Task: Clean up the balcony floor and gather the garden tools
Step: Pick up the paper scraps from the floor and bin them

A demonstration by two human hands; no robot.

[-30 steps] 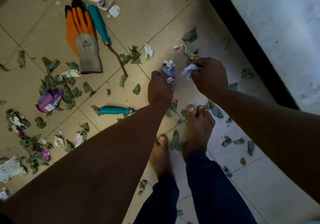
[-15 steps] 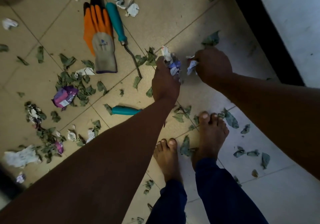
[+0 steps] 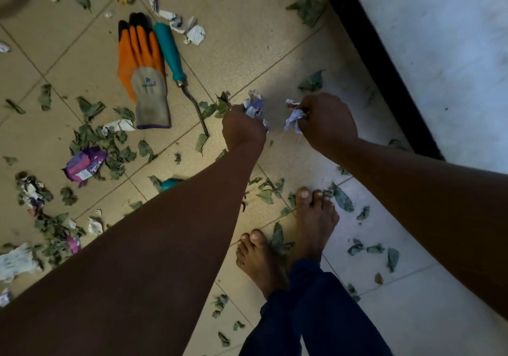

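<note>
Two fists, left hand point(image 3: 243, 128) and right hand point(image 3: 328, 122), clutch paper scraps point(image 3: 254, 105).

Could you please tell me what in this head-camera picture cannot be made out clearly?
- Second teal tool: left forearm covers all but the handle's end.
- Paper in the left hand and right hand: curled fingers hide most of it.
- Print on the purple wrapper: too small.
- White scrap: cut by the left edge.

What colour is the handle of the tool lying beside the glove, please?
Teal, seen in the head view: the handle lies right of the orange glove.
</note>
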